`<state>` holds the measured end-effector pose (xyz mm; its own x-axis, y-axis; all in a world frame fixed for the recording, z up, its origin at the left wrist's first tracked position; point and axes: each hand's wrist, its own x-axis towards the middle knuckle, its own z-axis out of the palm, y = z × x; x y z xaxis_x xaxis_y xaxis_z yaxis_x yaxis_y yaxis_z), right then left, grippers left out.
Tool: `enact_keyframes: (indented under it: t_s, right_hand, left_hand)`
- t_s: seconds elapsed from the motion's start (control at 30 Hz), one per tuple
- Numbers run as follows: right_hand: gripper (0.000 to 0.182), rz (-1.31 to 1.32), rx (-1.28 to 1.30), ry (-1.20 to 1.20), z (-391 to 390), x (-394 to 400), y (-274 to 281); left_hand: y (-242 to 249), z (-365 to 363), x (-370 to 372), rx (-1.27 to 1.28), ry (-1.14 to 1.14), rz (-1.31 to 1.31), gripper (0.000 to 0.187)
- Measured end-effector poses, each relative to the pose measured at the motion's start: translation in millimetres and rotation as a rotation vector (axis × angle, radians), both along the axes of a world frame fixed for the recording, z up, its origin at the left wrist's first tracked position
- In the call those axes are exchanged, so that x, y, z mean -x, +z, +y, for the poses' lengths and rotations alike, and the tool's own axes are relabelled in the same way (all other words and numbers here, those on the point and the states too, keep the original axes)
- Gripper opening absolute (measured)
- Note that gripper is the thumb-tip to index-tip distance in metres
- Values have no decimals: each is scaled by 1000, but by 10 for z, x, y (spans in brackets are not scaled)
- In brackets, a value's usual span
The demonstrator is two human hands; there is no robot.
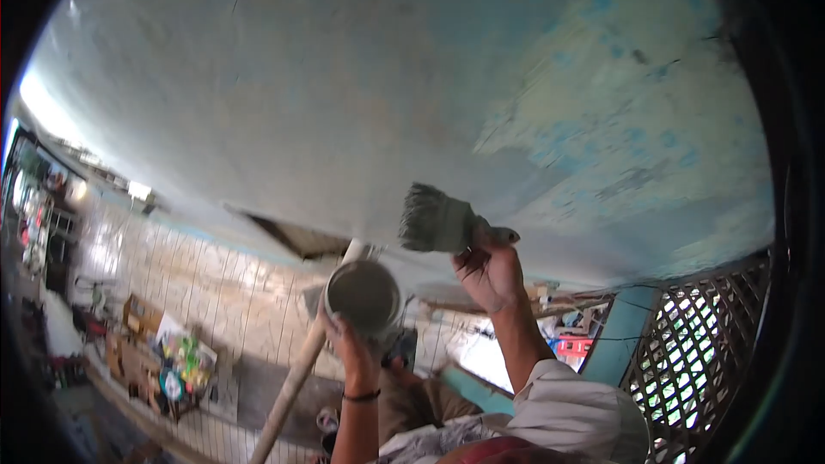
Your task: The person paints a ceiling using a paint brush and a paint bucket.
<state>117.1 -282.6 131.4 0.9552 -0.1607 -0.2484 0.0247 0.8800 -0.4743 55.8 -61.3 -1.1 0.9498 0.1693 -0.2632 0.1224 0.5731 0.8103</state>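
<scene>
A wide paintbrush (436, 220) coated in grey is gripped by its handle in my right hand (496, 277). Its bristles point left, in front of the large painted surface (344, 77). My left hand (351, 345) is wrapped round the side of a round pot (398, 302), whose open mouth shows grey inside. The pot sits lower and to the left of the brush. Much of the surface is smooth and grey, while a rough, pale patch with blue flecks (636, 137) covers its right part.
A long pole (292, 387) slants up behind the pot. Far below at left, a cluttered table (176, 361) stands near a tiled area. Dark lattice (696, 348) with light behind it fills the lower right, beside a blue post (623, 335). A rectangular opening (301, 236) breaks the surface's lower edge.
</scene>
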Motion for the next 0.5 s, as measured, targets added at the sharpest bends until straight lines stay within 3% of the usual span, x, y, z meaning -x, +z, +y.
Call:
enact_keyframes:
  t_s: [0.07, 0.1, 0.2, 0.23, 0.37, 0.5]
  right_hand:
    - [7, -194, 235, -60, -56, -76, 183]
    - [21, -213, 353, -125, -77, -94, 327]
    - [37, -491, 1042, -441, -175, -191, 675]
    - [43, -699, 1162, -529, -220, -294, 790]
    - [33, -1219, 1995, -1020, -437, -519, 1568]
    - [23, -1416, 2156, -1358, -484, -742, 2204]
  left_hand:
    - [26, 6, 56, 29, 26, 39, 94]
    - [-11, 14, 68, 32, 47, 52, 89]
    - [-68, 48, 110, -6, 85, 11, 81]
    - [-196, 56, 137, -8, 110, 16, 82]
    - [-231, 95, 167, 6, 120, 38, 83]
    - [-450, 190, 265, -48, 87, 10, 76]
